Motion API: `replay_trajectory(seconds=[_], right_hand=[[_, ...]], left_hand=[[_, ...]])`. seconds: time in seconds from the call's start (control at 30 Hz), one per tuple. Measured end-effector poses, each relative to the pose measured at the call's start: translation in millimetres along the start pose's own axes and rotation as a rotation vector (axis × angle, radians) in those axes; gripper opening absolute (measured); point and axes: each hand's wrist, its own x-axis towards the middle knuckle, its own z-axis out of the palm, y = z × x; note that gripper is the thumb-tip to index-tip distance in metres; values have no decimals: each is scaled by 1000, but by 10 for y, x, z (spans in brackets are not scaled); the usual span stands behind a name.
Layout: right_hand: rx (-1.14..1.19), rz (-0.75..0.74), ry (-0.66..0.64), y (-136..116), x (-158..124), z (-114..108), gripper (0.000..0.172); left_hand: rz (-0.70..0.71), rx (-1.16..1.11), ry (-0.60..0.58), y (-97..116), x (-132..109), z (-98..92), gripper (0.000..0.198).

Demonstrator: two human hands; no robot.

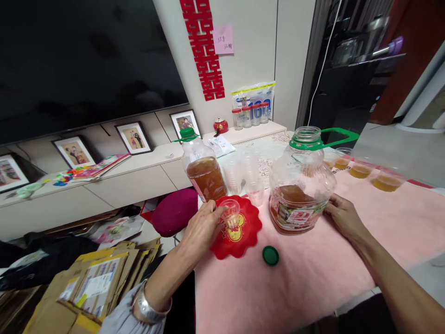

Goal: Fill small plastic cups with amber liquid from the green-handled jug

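My left hand [203, 228] is closed around a small clear plastic cup [231, 209] standing on a red scalloped tray [243, 234]. My right hand [342, 214] rests against the right side of a large clear jug [301, 185] with a green handle, open at the neck, holding a little amber liquid. Its green cap [270, 255] lies loose on the pink tablecloth [313, 273] in front of the tray. A second bottle [203, 169] with a green cap stands behind the tray, about half full of amber liquid.
Stacks of empty clear cups [243, 174] stand between the two bottles. Three filled cups [359, 170] of amber liquid sit at the table's far right. Cardboard envelopes [97, 283] pile at lower left. A low cabinet [132, 178] with framed photos runs behind.
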Motion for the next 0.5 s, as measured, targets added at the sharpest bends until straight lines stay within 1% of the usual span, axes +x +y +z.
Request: replay_trajectory(seconds=[0.07, 0.13, 0.2, 0.27, 0.33, 0.5], right_hand=[[9, 4, -3, 7, 2, 2, 28], [23, 10, -7, 22, 9, 5, 28], [36, 14, -9, 40, 18, 5, 27], [47, 15, -10, 56, 24, 2, 27], [57, 14, -15, 61, 24, -3, 26], [82, -5, -44, 58, 11, -15, 25]], left_hand=[[-10, -20, 23, 46, -33, -23, 43], [-2, -76, 71, 124, -62, -9, 44], [37, -199, 105, 244, -84, 42, 44], [68, -373, 94, 406, -94, 119, 49], [61, -512, 49, 596, -86, 208, 61], [-24, -722, -46, 1059, 19, 377, 98]])
